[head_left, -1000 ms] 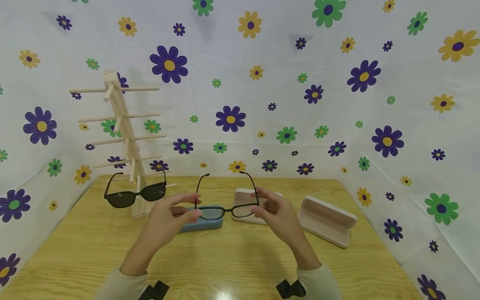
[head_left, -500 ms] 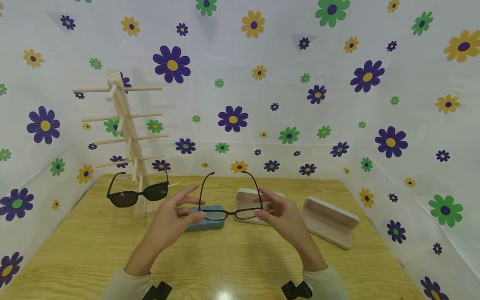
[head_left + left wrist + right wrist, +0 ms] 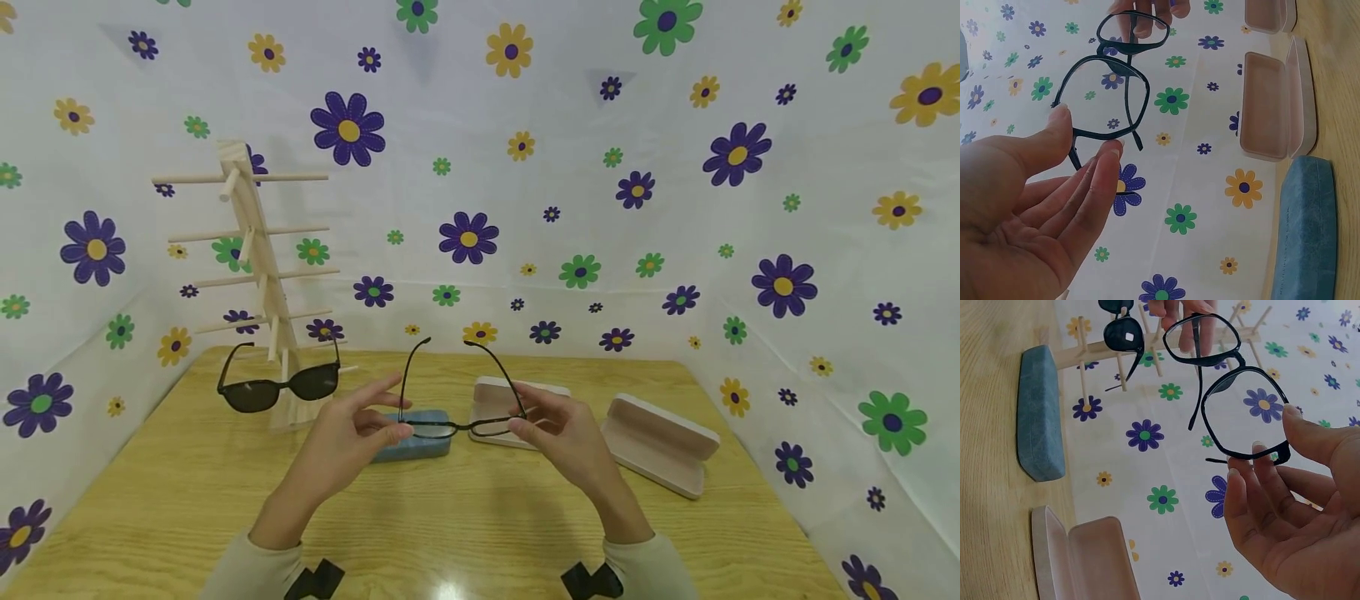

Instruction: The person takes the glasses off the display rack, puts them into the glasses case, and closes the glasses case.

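glasses [image 3: 462, 427]: unfolded, held above the table [image 3: 465, 517]
left hand [image 3: 348, 435]: pinches the glasses' left end
right hand [image 3: 567, 435]: pinches their right end, apart from the left
blue case [image 3: 412, 449]: closed, on the table
sunglasses [image 3: 252, 396]: on the rack [image 3: 247, 204]

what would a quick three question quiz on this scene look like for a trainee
1. Which thing do the left hand and right hand hold between them?
A) the dark sunglasses
B) the clear-lensed glasses
C) the wooden rack

2. True or false: the blue case on the table is closed.

3. How many open pale cases are on the table?

Key:
1. B
2. True
3. Two
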### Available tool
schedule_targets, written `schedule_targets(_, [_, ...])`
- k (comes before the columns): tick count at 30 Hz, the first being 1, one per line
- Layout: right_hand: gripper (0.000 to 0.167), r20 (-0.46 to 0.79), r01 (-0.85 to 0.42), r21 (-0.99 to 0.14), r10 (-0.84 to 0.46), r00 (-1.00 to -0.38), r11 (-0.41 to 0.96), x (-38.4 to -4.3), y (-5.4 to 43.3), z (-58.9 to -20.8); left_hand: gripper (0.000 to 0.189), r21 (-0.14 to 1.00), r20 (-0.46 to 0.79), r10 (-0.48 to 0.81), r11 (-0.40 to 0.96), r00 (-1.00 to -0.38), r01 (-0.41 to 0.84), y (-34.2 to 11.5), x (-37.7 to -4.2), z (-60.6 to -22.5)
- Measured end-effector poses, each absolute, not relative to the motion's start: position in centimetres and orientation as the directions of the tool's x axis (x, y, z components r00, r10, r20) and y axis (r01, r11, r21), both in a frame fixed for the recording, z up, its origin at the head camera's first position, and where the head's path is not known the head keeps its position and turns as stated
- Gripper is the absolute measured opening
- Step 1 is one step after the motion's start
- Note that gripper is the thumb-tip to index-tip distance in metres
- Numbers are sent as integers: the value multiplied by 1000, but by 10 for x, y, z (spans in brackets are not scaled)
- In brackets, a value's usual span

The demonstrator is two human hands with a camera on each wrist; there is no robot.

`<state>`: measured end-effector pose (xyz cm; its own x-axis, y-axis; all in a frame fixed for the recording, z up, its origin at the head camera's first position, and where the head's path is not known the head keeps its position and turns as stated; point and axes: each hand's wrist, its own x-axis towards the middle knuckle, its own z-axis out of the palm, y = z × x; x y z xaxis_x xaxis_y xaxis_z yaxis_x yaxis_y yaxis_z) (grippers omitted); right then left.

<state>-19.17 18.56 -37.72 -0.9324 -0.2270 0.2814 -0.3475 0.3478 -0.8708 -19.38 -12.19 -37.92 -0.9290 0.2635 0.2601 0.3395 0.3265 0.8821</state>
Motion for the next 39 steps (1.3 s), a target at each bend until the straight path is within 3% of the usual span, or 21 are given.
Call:
schedule_targets(26, [18, 461, -552, -765, -316, -829, 332, -192, 180, -385, 52, 780, 399, 250, 413, -882, 470, -124, -198, -380])
schedule_targets(39, [21, 433, -527, -802, -333, -838, 283, -192, 173, -390, 52, 855, 316, 191, 368, -930, 366, -122, -194, -376])
